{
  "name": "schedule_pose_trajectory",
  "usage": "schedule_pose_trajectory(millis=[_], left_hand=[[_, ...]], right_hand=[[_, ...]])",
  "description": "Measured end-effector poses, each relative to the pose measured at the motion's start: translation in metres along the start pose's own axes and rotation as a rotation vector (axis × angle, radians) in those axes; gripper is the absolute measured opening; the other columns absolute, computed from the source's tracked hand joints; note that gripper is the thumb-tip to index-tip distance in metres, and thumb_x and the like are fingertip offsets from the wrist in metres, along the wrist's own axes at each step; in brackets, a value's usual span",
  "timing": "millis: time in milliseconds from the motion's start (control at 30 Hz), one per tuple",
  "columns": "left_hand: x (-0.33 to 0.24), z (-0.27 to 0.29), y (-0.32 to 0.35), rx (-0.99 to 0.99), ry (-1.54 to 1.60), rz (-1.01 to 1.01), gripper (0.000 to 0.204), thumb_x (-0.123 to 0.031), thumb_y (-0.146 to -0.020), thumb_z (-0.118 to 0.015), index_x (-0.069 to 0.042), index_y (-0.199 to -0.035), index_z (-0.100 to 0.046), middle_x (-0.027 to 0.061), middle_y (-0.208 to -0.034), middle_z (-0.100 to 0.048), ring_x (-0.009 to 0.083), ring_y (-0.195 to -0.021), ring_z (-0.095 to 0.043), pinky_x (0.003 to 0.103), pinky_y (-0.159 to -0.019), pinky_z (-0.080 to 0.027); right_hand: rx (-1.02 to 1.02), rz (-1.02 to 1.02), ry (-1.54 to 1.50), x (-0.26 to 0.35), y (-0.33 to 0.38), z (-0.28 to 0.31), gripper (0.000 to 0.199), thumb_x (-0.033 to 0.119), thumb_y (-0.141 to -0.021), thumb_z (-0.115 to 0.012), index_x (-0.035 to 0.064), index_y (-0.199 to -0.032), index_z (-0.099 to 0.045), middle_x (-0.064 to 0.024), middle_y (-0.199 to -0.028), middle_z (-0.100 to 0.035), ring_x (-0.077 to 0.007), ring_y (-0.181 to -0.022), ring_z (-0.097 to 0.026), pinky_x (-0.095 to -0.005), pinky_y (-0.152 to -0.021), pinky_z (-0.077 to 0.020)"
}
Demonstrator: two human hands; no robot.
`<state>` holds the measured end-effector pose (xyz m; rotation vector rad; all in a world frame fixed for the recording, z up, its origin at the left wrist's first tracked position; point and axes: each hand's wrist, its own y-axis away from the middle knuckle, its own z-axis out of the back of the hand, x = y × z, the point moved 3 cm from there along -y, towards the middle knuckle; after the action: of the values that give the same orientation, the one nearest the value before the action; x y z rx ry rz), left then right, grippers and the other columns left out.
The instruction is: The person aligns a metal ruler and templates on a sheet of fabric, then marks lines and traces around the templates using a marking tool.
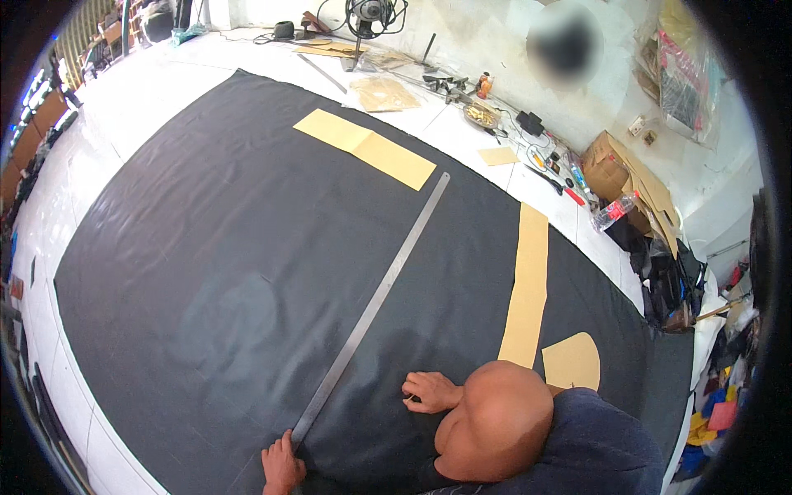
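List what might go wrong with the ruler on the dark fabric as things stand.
1. The long metal ruler is pinned only at its near end by the left hand; its far end could swing off line.
2. The right hand pressing the black fabric could shift or wrinkle it.

One head-mounted fisheye looks steeply down over the cutting table.

You see an open brown cardboard box beyond the black cloth's far right edge.
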<state>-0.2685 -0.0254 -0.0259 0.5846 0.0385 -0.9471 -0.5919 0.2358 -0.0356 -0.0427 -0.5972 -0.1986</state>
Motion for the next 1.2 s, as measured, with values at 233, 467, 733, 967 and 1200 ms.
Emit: schedule_pose_trajectory(millis=[233,467,733,967,1200], left_hand=[[0.001,-0.002,-0.001,-0.046,0.147,-0.025,0.071,-0.017,-0.071,-0.068,-0.003,-0.138,-0.048,0.0175,-0.109,-0.066,0.0376,-0.101,-0.064,0.050,-0.086,-0.049],[0.005,-0.011,0.002,-0.189,0.250,-0.025,0.053,-0.023,-0.083,-0.069,-0.005,-0.131,-0.055,0.0170,-0.095,-0.065,0.0372,-0.087,-0.065,0.049,-0.078,-0.050],[0.007,0.021,0.017,-0.253,0.254,0.118,0.037,-0.032,-0.084,-0.075,-0.012,-0.113,-0.063,0.0127,-0.091,-0.070,0.0358,-0.086,-0.068,0.048,-0.074,-0.054],[0.058,0.033,0.065,-0.272,0.201,0.129,0.038,-0.033,-0.079,-0.077,-0.013,-0.110,-0.065,0.0109,-0.086,-0.070,0.0352,-0.080,-0.068,0.047,-0.069,-0.055],[0.096,0.063,0.118,-0.367,0.118,0.106,0.031,-0.031,-0.073,-0.079,-0.012,-0.094,-0.067,0.0094,-0.077,-0.068,0.0327,-0.070,-0.067,0.044,-0.061,-0.054]], right_hand=[[-0.007,0.012,-0.007,0.007,-0.001,0.011,0.025,0.027,-0.086,-0.072,0.0086,-0.090,-0.056,-0.0097,-0.088,-0.050,-0.0294,-0.077,-0.058,-0.0420,-0.064,-0.0494],[0.008,0.009,-0.031,-0.004,-0.001,-0.003,0.025,0.029,-0.085,-0.071,0.0085,-0.090,-0.058,-0.0100,-0.088,-0.053,-0.0297,-0.079,-0.060,-0.0423,-0.065,-0.0504],[0.218,-0.188,0.052,-0.002,-0.012,0.003,0.037,0.044,-0.085,-0.072,0.0085,-0.089,-0.062,-0.0121,-0.090,-0.057,-0.0325,-0.083,-0.063,-0.0446,-0.069,-0.0516],[-0.144,-0.295,0.015,-0.029,-0.078,0.043,0.040,0.033,-0.079,-0.083,0.0103,-0.106,-0.064,-0.0097,-0.105,-0.060,-0.0310,-0.090,-0.067,-0.0428,-0.076,-0.0551],[0.049,-0.133,0.309,-0.021,-0.131,0.089,0.078,0.034,-0.074,-0.085,0.0205,-0.142,-0.050,-0.0088,-0.145,-0.047,-0.0338,-0.118,-0.061,-0.0461,-0.092,-0.0558]])
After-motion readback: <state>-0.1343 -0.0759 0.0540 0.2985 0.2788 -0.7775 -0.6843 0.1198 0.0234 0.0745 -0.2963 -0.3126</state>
